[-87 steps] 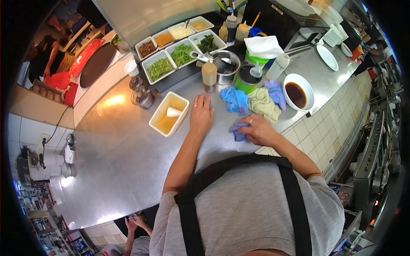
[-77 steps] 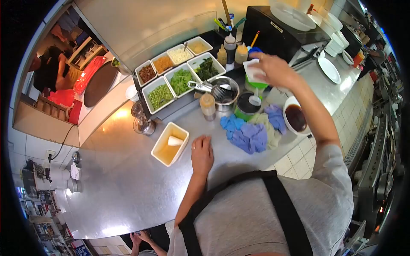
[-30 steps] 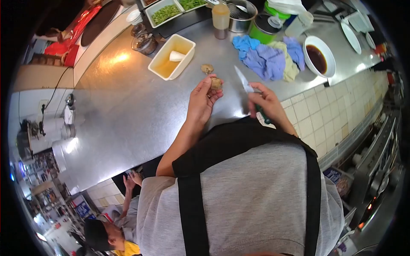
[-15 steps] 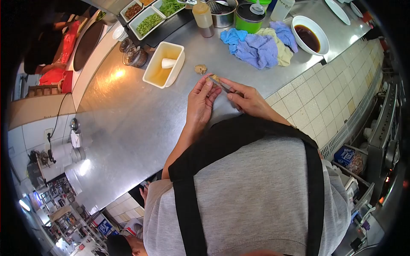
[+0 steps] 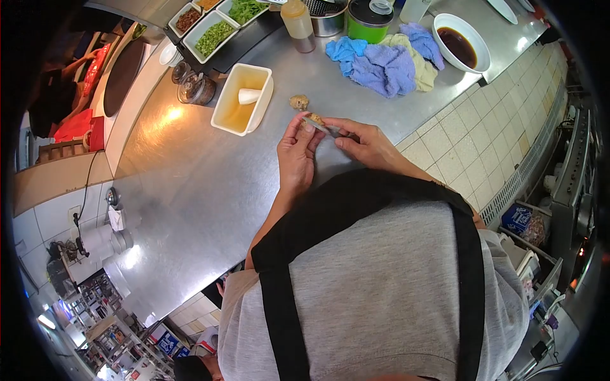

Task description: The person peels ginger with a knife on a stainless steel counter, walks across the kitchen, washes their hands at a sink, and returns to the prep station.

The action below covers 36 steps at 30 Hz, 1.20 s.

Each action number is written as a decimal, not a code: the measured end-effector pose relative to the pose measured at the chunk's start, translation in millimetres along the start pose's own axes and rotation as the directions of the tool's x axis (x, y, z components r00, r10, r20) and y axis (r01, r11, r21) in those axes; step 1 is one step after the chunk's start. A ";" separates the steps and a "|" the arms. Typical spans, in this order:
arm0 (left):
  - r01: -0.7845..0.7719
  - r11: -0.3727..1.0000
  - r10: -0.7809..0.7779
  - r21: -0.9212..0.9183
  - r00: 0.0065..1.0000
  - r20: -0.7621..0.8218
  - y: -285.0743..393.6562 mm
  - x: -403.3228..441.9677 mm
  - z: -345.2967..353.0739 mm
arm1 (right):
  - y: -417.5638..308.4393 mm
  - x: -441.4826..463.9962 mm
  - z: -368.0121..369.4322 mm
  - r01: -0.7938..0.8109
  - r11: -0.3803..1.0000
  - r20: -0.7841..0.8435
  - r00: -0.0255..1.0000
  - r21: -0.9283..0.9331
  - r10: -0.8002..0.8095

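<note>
My left hand (image 5: 297, 155) pinches a small knobbly brown piece, like ginger root (image 5: 315, 119), above the steel counter. In my right hand (image 5: 370, 147) is a knife (image 5: 316, 125), its blade lying against that piece; my fingers hide the handle. A second brown piece (image 5: 299, 101) rests on the counter just beyond my left hand. Left of it stands a cream rectangular tub (image 5: 261, 112) holding yellowish liquid and a white piece (image 5: 249, 96). Crumpled blue, purple and yellow cloths (image 5: 385, 68) lie beyond my right hand.
A white bowl of dark liquid (image 5: 459, 46) sits near the counter's right edge. At the back are a squeeze bottle (image 5: 297, 26), a green container (image 5: 367, 28), trays of chopped greens (image 5: 215, 39) and glass jars (image 5: 196, 87). Another person's dark cap (image 5: 189, 368) shows at lower left.
The purple cloth went down onto the other cloths. Both brown pieces and the knife came into view; my hands then came together, bringing the blade against the held piece. The view tilted.
</note>
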<state>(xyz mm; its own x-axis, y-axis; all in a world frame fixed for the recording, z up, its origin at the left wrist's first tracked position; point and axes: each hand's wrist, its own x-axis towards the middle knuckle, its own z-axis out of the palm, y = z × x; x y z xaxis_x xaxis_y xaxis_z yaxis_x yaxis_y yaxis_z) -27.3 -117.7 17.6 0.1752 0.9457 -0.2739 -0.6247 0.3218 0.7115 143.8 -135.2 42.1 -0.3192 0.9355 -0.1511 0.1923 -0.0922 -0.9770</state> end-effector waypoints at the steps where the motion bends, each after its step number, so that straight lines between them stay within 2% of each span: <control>1: -0.008 1.000 0.008 0.015 1.000 0.004 -0.5 0.0 -0.9 | -0.3 0.7 1.1 -0.013 1.000 -0.016 1.000 0.011 0.013; 5: -0.047 0.999 0.047 -0.008 0.999 -0.013 -6.4 0.6 -6.2 | 3.5 7.5 5.4 -0.027 0.998 -0.040 0.999 0.061 0.029; 8: -0.083 0.995 0.083 0.049 0.997 0.007 -10.8 1.1 -7.9 | 7.3 9.9 7.2 -0.094 0.977 -0.012 0.995 0.189 0.098; 10: -0.105 0.984 0.099 0.143 0.994 0.045 -13.7 2.3 -9.0 | 12.5 13.9 5.2 -0.145 0.931 0.028 0.989 0.336 0.144; 14: -0.106 0.994 0.105 0.036 0.994 0.041 -13.0 2.0 -5.5 | 7.4 18.0 1.1 -0.270 0.745 0.137 0.962 0.610 0.236; 17: -0.064 0.995 0.067 -0.076 0.997 0.037 -8.3 2.6 -3.7 | 2.3 18.6 1.2 -0.270 0.752 0.174 0.963 0.601 0.206; 19: -0.024 0.993 0.028 -0.111 0.999 0.033 -3.4 0.4 -1.2 | 2.7 17.6 3.4 -0.217 0.841 0.146 0.975 0.496 0.165; 23: -0.017 0.997 0.015 -0.079 1.000 -0.018 -4.6 1.3 -0.7 | 0.9 12.5 6.7 -0.146 0.946 0.111 0.987 0.289 0.118; 26: -0.036 0.997 0.035 -0.070 0.999 -0.018 -7.4 1.8 -7.4 | -6.7 8.8 7.9 -0.113 0.972 0.070 0.993 0.207 0.100; 32: -0.070 0.996 0.068 -0.055 0.997 -0.034 -8.8 0.4 -4.9 | 3.2 9.1 12.5 -0.085 0.962 0.018 0.996 0.259 0.083; 34: -0.043 0.999 0.043 -0.030 0.999 -0.026 -11.8 -0.2 -3.1 | 12.6 15.0 11.3 -0.114 0.922 0.029 0.993 0.370 0.111; 36: -0.035 0.999 0.036 -0.033 0.998 0.047 -15.0 0.8 -7.0 | 14.7 18.7 7.5 -0.168 0.853 0.073 0.986 0.494 0.152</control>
<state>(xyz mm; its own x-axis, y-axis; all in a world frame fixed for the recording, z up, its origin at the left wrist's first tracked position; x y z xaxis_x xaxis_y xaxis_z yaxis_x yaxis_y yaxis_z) -23.1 -122.2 2.2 0.1876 0.9579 -0.2174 -0.6556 0.2869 0.6985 133.7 -121.7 23.7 -0.3532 0.8833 -0.3081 -0.2408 -0.4041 -0.8825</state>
